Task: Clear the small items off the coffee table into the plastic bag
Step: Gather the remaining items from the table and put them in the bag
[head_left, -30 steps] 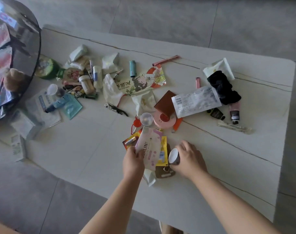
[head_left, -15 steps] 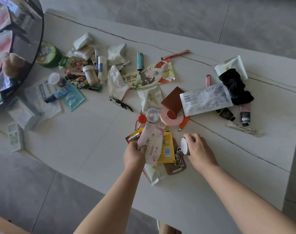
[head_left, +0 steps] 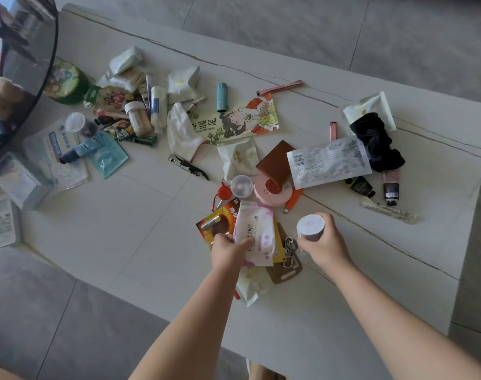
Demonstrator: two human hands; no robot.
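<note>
My left hand (head_left: 229,249) grips a white and pink packet (head_left: 257,234) together with a yellow packet beneath it, near the front of the white coffee table (head_left: 124,220). My right hand (head_left: 325,244) holds a small white round jar (head_left: 310,227), its flat end tilted up toward me. Between my hands lie a bunch of keys (head_left: 288,248) on a brown tag (head_left: 284,271). A red battery card (head_left: 220,223) sits left of the packet. A white wrapper (head_left: 250,287) lies under my left wrist. No plastic bag can be made out.
Many small items are scattered across the table: a pink round case (head_left: 272,187), a white sachet (head_left: 328,161), a black scrunchie (head_left: 376,141), tubes, an illustrated packet (head_left: 236,120), a teal lighter (head_left: 221,97), a corkscrew (head_left: 187,167). A dark round table (head_left: 22,50) overlaps the left end.
My right hand has lifted the white jar off the table and turned its flat end upward. My left hand keeps hold of the packets.
</note>
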